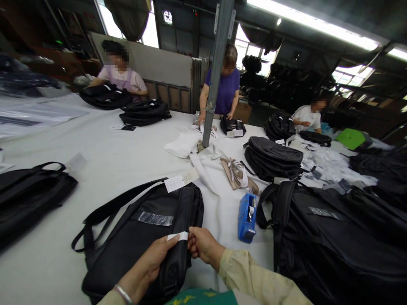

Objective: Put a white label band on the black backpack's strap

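Observation:
A black backpack (140,237) lies flat on the white table (111,144) right in front of me, with a white hang tag (181,181) at its top. Both hands pinch a small white strip of tape or label (178,236) held over the backpack's lower part. My left hand (152,262), with a bracelet on the wrist, grips the strip's left end. My right hand (203,245), in a beige sleeve, grips its right end. A blue tape dispenser (247,217) stands just right of the backpack.
A big pile of black backpacks (333,241) fills the right side, another stack (273,157) behind it. A black bag (28,190) lies at the left. A metal post (216,72) rises mid-table. Three people work at the far edge.

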